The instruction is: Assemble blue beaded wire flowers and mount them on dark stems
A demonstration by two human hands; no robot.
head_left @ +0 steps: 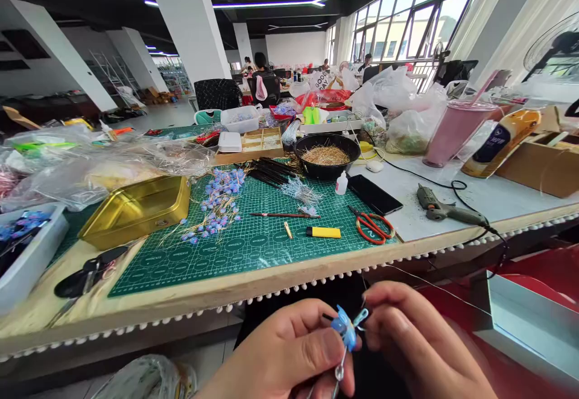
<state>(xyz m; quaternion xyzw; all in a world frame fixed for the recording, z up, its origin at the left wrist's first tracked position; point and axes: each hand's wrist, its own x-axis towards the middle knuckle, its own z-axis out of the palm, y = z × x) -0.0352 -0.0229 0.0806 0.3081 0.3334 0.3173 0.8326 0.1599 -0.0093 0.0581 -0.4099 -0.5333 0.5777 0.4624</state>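
Below the table's front edge, my left hand pinches a small blue bead flower on a thin wire stem that hangs down between thumb and fingers. My right hand is closed beside it, its fingertips pinched on the flower's far side, where a thin wire runs off up to the right. On the green cutting mat above lie several more blue bead flowers, a thin brown stick, a yellow lighter and red-handled scissors.
A gold tin sits at the mat's left, black scissors near the front edge. A black bowl of gold wire, a phone, a glue gun with its cord, a pink drink and bags crowd the back. People sit at far tables.
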